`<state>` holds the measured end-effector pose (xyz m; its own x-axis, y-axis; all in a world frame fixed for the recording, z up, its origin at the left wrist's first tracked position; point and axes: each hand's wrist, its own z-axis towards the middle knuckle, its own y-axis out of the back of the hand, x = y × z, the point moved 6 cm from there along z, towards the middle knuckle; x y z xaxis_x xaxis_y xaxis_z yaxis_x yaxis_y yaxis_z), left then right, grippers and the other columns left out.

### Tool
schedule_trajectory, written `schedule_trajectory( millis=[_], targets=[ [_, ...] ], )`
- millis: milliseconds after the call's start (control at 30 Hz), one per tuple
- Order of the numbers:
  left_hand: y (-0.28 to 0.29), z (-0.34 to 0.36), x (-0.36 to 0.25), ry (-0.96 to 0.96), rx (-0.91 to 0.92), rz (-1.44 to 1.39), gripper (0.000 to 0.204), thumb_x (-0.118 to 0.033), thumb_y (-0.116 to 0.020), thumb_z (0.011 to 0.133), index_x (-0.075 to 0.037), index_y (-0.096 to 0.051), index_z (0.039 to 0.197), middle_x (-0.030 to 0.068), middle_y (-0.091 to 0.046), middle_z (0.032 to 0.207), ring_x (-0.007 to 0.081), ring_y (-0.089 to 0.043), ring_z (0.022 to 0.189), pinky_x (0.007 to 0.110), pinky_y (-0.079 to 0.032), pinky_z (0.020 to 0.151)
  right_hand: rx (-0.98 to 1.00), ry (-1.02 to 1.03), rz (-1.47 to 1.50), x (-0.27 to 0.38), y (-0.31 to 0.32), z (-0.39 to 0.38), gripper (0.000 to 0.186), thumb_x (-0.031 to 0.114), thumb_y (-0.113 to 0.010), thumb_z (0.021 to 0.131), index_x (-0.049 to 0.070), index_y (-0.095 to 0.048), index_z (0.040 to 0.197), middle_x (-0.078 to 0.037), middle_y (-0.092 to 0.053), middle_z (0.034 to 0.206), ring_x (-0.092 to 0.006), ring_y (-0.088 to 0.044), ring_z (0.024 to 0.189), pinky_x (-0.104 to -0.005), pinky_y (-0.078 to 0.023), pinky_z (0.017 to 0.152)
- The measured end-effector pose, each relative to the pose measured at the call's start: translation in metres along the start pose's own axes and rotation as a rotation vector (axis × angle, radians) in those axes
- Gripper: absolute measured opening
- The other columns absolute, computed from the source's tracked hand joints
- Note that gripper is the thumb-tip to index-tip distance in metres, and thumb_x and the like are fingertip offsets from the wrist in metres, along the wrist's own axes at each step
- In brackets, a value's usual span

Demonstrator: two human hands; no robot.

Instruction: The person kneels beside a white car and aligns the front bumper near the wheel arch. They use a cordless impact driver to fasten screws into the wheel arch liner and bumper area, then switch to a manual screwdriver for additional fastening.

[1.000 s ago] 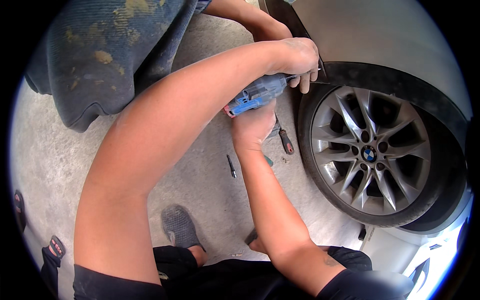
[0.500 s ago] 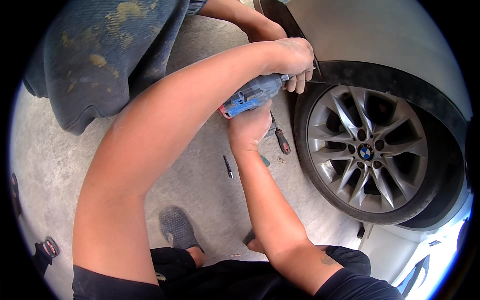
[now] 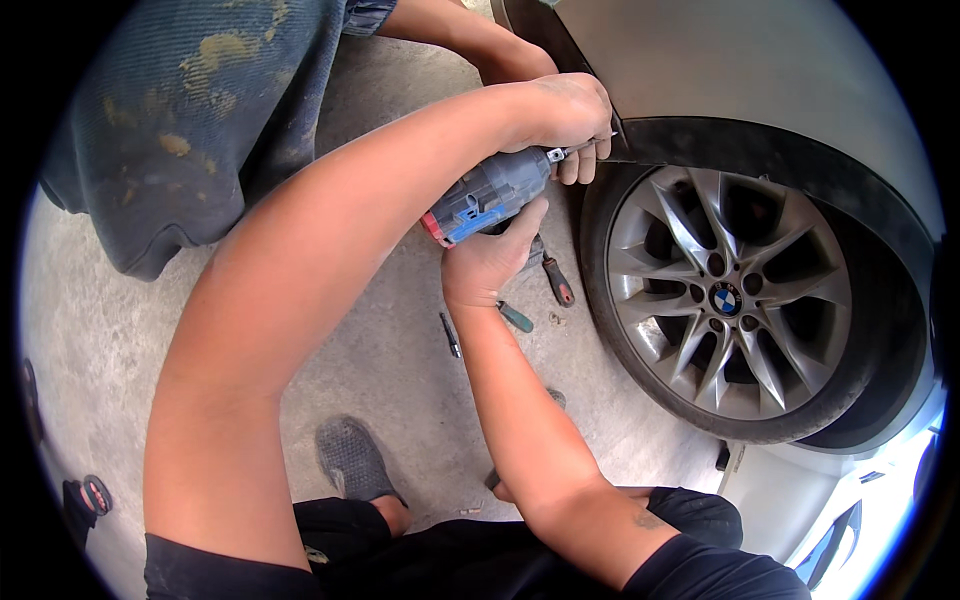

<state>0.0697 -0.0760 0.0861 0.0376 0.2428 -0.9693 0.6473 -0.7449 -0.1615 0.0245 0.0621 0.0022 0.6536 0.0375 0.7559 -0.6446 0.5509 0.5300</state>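
Observation:
My left hand is at the dark trim beside the wheel arch, fingers curled around a thin bit in front of the drill's chuck. My right hand grips a grey-and-blue power drill from below, its red rear end partly behind my left forearm. Below the drill on the concrete lie a red-and-black screwdriver, a green-handled tool and a slim black-and-silver bit. Where the bit's tip meets the trim is too small to tell.
A grey car body with dark arch trim and a spoked alloy wheel fills the right. A co-worker's bare arm reaches behind my left hand, beside dirty dark clothing. Another person's sandalled foot is at the lower left.
The drill and both my hands have shifted slightly left in the view, as has the wheel. More of the green-handled tool shows beside my right wrist. My grips look the same.

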Motion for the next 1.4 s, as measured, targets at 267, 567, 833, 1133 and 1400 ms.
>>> schedule_trajectory(
  millis=[267, 567, 833, 1133, 1400],
  targets=[
    [-0.003, -0.003, -0.002, 0.006, -0.086, 0.002, 0.030, -0.014, -0.043, 0.101, 0.009, -0.062, 0.103, 0.0204, -0.071, 0.081, 0.0218, -0.066, 0.059, 0.034, -0.055, 0.060, -0.035, 0.184, -0.016, -0.007, 0.006, -0.014, 0.041, 0.009, -0.079, 0.078, 0.004, -0.053, 0.109, -0.012, -0.054, 0.094, -0.0280, -0.056, 0.086, -0.0361, -0.046, 0.078],
    [-0.002, -0.002, -0.002, -0.009, -0.102, -0.012, 0.030, -0.016, -0.045, 0.102, 0.009, -0.063, 0.104, 0.0202, -0.070, 0.078, 0.0186, -0.060, 0.053, 0.031, -0.049, 0.054, 0.006, 0.165, -0.029, -0.013, -0.002, -0.014, 0.046, 0.010, -0.077, 0.078, 0.000, -0.050, 0.115, -0.016, -0.054, 0.095, -0.0377, -0.057, 0.083, -0.0427, -0.048, 0.072],
    [0.001, 0.000, 0.000, 0.000, -0.095, -0.040, 0.030, -0.014, -0.045, 0.101, 0.010, -0.063, 0.104, 0.0214, -0.071, 0.079, 0.0194, -0.061, 0.053, 0.031, -0.050, 0.054, -0.009, 0.055, 0.027, -0.004, 0.003, -0.006, 0.047, 0.008, -0.077, 0.076, -0.002, -0.050, 0.113, -0.019, -0.055, 0.099, -0.0374, -0.057, 0.089, -0.0403, -0.048, 0.077],
    [-0.007, -0.005, -0.002, 0.002, -0.182, -0.080, 0.032, -0.014, -0.042, 0.102, 0.010, -0.064, 0.104, 0.0207, -0.071, 0.079, 0.0176, -0.060, 0.054, 0.029, -0.050, 0.052, 0.042, 0.229, 0.150, -0.017, 0.006, -0.013, 0.043, -0.001, -0.077, 0.064, -0.005, -0.056, 0.101, -0.030, -0.056, 0.113, -0.0482, -0.058, 0.102, -0.0445, -0.049, 0.094],
    [-0.005, -0.002, 0.000, -0.013, -0.161, -0.071, 0.031, -0.013, -0.042, 0.101, 0.011, -0.062, 0.105, 0.0238, -0.070, 0.080, 0.0195, -0.061, 0.053, 0.031, -0.051, 0.054, 0.101, 0.056, -0.020, -0.007, 0.005, -0.007, 0.058, 0.006, -0.076, 0.077, -0.002, -0.048, 0.127, -0.021, -0.062, 0.108, -0.0403, -0.063, 0.093, -0.0406, -0.051, 0.080]
  ],
)
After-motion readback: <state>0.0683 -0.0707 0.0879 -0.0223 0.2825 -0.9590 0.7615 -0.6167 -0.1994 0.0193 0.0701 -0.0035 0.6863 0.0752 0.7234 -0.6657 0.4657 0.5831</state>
